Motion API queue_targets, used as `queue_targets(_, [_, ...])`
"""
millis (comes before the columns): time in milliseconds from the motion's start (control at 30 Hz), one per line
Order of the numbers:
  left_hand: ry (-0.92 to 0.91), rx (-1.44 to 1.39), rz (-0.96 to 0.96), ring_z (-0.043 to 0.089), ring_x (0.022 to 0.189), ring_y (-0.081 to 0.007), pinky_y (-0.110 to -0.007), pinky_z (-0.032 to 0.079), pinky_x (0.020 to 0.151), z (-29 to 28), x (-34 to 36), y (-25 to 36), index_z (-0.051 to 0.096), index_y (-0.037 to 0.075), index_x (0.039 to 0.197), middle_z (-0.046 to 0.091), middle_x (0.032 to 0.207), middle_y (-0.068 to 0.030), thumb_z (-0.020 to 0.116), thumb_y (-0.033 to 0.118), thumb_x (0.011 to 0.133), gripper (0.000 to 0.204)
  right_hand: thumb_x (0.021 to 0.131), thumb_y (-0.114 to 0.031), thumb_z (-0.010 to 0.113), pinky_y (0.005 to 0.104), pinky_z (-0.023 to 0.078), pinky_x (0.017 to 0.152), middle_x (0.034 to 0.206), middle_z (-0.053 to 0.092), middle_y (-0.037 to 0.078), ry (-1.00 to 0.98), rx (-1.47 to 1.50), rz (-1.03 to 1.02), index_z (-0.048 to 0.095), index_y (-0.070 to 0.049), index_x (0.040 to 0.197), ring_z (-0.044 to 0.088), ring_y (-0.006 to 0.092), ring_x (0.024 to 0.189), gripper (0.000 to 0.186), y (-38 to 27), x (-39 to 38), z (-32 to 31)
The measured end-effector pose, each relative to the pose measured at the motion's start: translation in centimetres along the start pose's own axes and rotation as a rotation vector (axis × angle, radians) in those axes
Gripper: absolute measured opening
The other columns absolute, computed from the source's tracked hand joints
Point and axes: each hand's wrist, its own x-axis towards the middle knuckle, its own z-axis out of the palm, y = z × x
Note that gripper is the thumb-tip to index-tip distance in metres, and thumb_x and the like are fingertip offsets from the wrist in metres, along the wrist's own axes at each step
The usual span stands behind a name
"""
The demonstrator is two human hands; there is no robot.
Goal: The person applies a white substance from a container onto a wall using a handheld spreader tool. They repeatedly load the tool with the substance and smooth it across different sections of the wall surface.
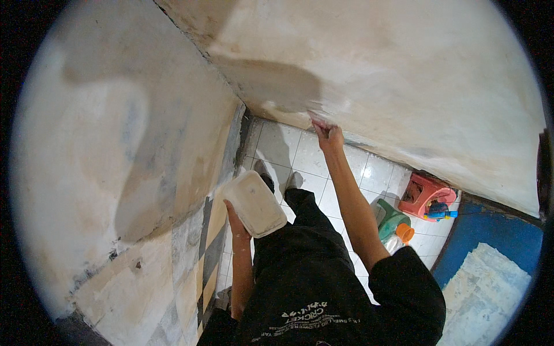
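My left hand point(236, 220) grips the side of a pale, rectangular plastic tub point(258, 206), held in front of my body above the tiled floor. Whether anything lies in the tub is hard to tell. My right arm reaches forward to the patchy cream wall point(375, 75). There my right hand point(330, 136) is closed, its fingertips against the lower part of the wall. Anything held in those fingers is too small to make out. A greyish smear point(297, 102) marks the wall beside the fingertips.
To my left rises another patchy wall point(144, 150), meeting the front one in a corner. White tiles point(311, 155) cover the floor. At right are a red plastic stool point(420, 195), a green plastic thing point(392, 218), an orange-topped container point(405, 232) and a blue surface point(490, 228) with a whitish patch.
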Motion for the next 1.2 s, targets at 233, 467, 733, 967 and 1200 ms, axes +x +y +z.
queue_targets(233, [0.061, 0.000, 0.072, 0.050, 0.123, -0.0319, -0.047, 0.044, 0.101, -1.1, -1.7, 0.5, 0.031, 0.010, 0.145, 0.045, 0.140, -0.0142, 0.037, 0.068, 0.091, 0.080, 0.090, -0.005, 0.042, 0.0456, 0.048, 0.100, 0.111, 0.060, 0.027, 0.366, 0.907, 0.216, 0.050, 0.020, 0.110, 0.060, 0.0383, 0.105, 0.033, -6.9, -2.0, 4.1])
queue_targets(467, [0.023, 0.052, 0.005, 0.050, 0.123, -0.0318, -0.049, 0.044, 0.102, -0.6, -0.5, 0.0, 0.033, 0.014, 0.144, 0.046, 0.140, -0.0117, 0.035, 0.070, 0.090, 0.078, 0.089, 0.001, 0.041, 0.0456, 0.048, 0.100, 0.108, 0.060, 0.029, 0.242, 0.425, 0.070, 0.053, 0.019, 0.106, 0.060, 0.0387, 0.103, 0.027, -3.7, 1.4, -0.3])
queue_targets(733, [0.001, -0.044, -0.038, 0.049, 0.124, -0.0316, -0.045, 0.044, 0.102, -0.6, -0.4, -0.2, 0.029, 0.006, 0.145, 0.046, 0.139, -0.0162, 0.038, 0.067, 0.091, 0.082, 0.088, 0.006, 0.038, 0.0474, 0.048, 0.101, 0.112, 0.057, 0.030, 0.239, 0.763, 0.406, 0.041, 0.024, 0.112, 0.059, 0.0381, 0.106, 0.031, -3.5, -0.1, 0.9])
queue_targets(967, [0.016, -0.060, -0.033, 0.050, 0.122, -0.0336, -0.050, 0.044, 0.101, -5.1, 0.4, -2.1, 0.033, 0.012, 0.144, 0.047, 0.139, -0.0133, 0.039, 0.073, 0.087, 0.084, 0.089, 0.005, 0.044, 0.0462, 0.049, 0.099, 0.110, 0.061, 0.024, 0.158, 0.577, 0.092, 0.052, 0.014, 0.112, 0.061, 0.0348, 0.104, 0.026, -10.2, -4.3, 3.4])
queue_targets(1200, [0.003, -0.003, -0.046, 0.051, 0.121, -0.0339, -0.051, 0.044, 0.101, -1.8, 0.4, -1.4, 0.033, 0.014, 0.144, 0.046, 0.140, -0.0120, 0.040, 0.073, 0.086, 0.084, 0.090, -0.003, 0.050, 0.0453, 0.055, 0.090, 0.111, 0.059, 0.021, 0.175, 0.795, 0.392, 0.047, 0.009, 0.119, 0.064, 0.0338, 0.098, 0.031, -7.7, -4.4, 3.6])
